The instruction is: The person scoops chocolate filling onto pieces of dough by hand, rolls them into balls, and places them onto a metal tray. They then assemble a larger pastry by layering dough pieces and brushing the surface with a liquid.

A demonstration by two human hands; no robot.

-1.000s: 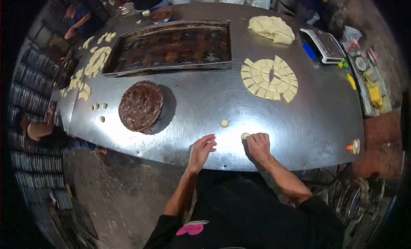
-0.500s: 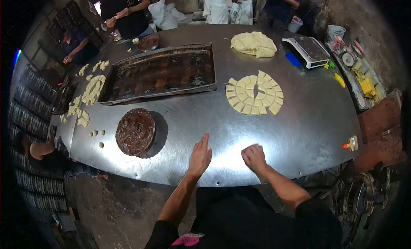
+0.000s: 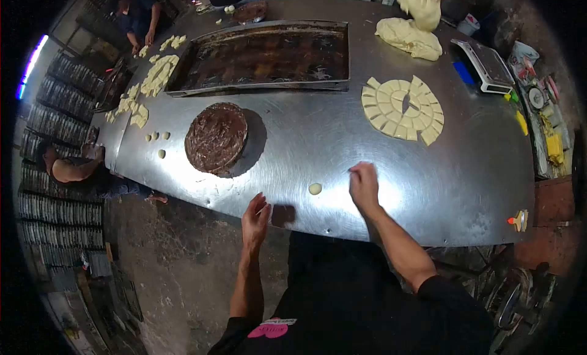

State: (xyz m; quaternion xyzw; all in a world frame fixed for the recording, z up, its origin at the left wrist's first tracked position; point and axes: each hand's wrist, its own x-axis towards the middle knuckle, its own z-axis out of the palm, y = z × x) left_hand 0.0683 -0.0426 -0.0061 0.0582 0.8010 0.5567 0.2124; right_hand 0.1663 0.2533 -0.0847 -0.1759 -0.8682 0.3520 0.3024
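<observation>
A small round dough ball [image 3: 315, 189] rests on the steel table between my two hands, touching neither. My left hand [image 3: 255, 219] is over the table's near edge, fingers loosely bent and apart, nothing in it. To the right of the ball, my right hand [image 3: 364, 185] is low over the table with its fingers curled in; what they hold, if anything, is hidden. Left of centre stands a round pan of dark brown paste [image 3: 216, 138]. Beyond my right hand lies a flat disc of dough cut into pieces [image 3: 394, 107].
A large dark tray [image 3: 263, 55] lies across the back. Several dough balls [image 3: 161, 154] and dough pieces [image 3: 160, 74] sit at left. A person's hand lifts dough [image 3: 422, 10] above a dough mound [image 3: 408, 38]. A scale [image 3: 484, 65] and brush [image 3: 520, 220] are at right.
The view has shifted, moving the table's contents right and up. My left hand has drawn back left with its fingers bending. The dough ball now shows. Across the table, dough is lifted from the mound.
</observation>
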